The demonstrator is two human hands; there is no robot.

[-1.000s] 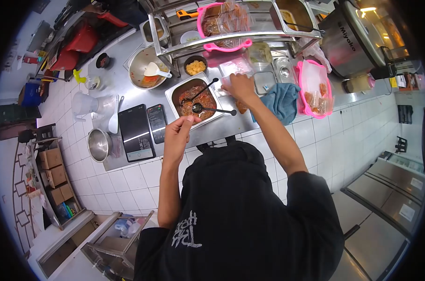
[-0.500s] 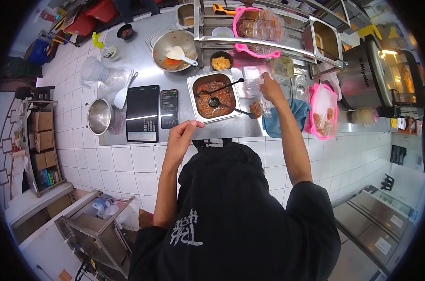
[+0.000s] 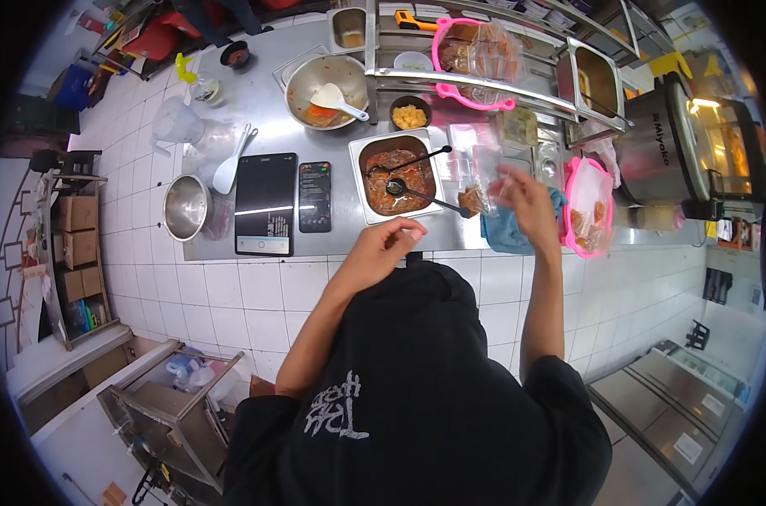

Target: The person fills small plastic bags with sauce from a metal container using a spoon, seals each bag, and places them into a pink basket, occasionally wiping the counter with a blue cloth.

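- Through the head camera I saw the steel pan (image 3: pixel 357 181) near the front edge of the tabletop (image 3: pixel 256 94), left of that edge's middle, with chunky reddish-brown food (image 3: pixel 412 174) inside.
- Two black ladles (image 3: pixel 433 201) leaned in the pan, their handles crossing its right rim.
- I had the left hand (image 3: pixel 391 244) at the front edge, just before the pan, its fingers curled and the thumb close to them; I could not tell whether it held anything thin.
- I saw the right hand (image 3: pixel 525 201) over the blue cloth (image 3: pixel 511 234), fingers bent and somewhat apart. The fingertips were blurred, so I could not tell whether they held clear plastic.
- Between the pan and that hand lay a small bag (image 3: pixel 474 201) of brown food, near the end of the lower ladle handle.
- Farther from the front edge, behind the small bag, I made out clear plastic (image 3: pixel 467 139).
- A pink-rimmed basket (image 3: pixel 570 207) stood right of the cloth, by the front edge.
- Left of the pan I had the phone (image 3: pixel 315 198), then the tablet (image 3: pixel 265 202), both near the front edge.
- A steel bowl (image 3: pixel 186 207) sat at the front left corner.
- Behind the pan, toward the back edge, I saw a dark bowl (image 3: pixel 395 112) of yellow food.
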